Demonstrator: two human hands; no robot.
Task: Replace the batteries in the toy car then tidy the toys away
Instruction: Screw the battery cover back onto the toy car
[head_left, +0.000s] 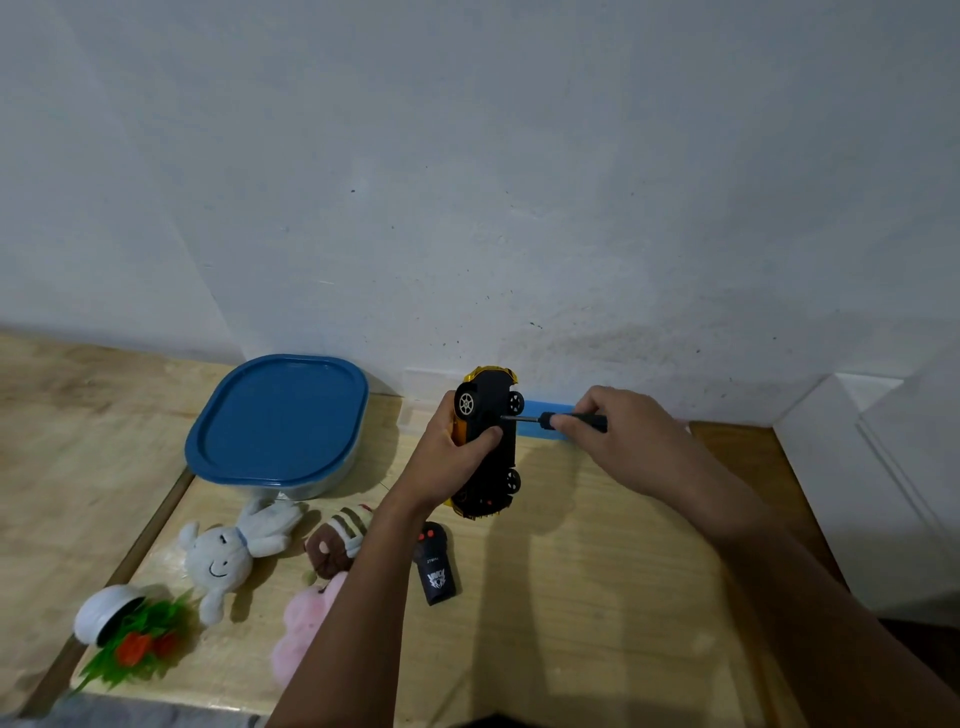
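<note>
My left hand (451, 457) grips a yellow toy car (491, 447) on its side, its black underside and wheels turned to the right. My right hand (618, 436) holds a small black-handled screwdriver (561, 420) level, with the metal tip touching the car's underside near the upper wheels. A black remote control (435, 566) lies on the wooden table below the car. A clear storage box with a blue lid (278, 418) stands shut at the back left, against the wall.
Soft toys lie at the front left: a white rabbit (223, 553), a brown striped plush (337, 540) and a pink plush (306, 623). A tipped white pot with fake green plants (124, 631) lies at the table's left corner. A blue strip (545, 421) runs along the wall's base.
</note>
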